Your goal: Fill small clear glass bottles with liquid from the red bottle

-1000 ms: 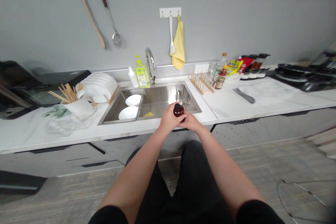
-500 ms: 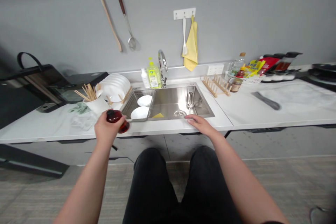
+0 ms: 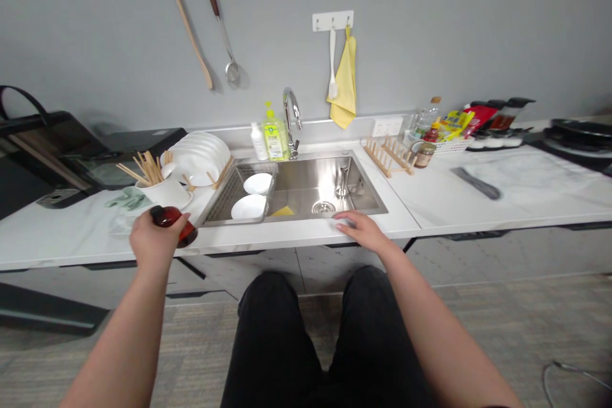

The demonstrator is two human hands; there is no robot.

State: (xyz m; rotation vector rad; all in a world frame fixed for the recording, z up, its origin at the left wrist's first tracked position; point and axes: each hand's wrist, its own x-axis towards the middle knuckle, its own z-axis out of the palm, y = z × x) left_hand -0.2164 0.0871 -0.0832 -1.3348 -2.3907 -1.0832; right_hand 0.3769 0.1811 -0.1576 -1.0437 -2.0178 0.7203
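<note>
My left hand (image 3: 153, 243) is wrapped round a reddish-brown, see-through bottle (image 3: 188, 234) with a dark cap, tilted over the counter's front edge left of the sink. Part of the bottle is hidden by the fingers. My right hand (image 3: 364, 230) hovers at or rests on the front rim of the steel sink (image 3: 315, 172); its fingers are stretched out and hold nothing. Two white bowls (image 3: 250, 207) sit in the wire rack (image 3: 220, 196) at the sink's left. A yellow sponge or cloth (image 3: 283, 211) lies on the sink bottom.
Behind the bottle stand a white pot of chopsticks (image 3: 165, 194) and a rack of white plates (image 3: 203, 153). A green soap bottle (image 3: 274, 139) and the faucet (image 3: 291, 121) rise behind the sink. Farther right are a wooden rack (image 3: 389, 156), a jar (image 3: 424, 155) and a condiment basket (image 3: 452, 145).
My left hand has carried the bottle to the left, away from the sink rack. My right hand stays by the sink's front rim. The view has shifted slightly.
</note>
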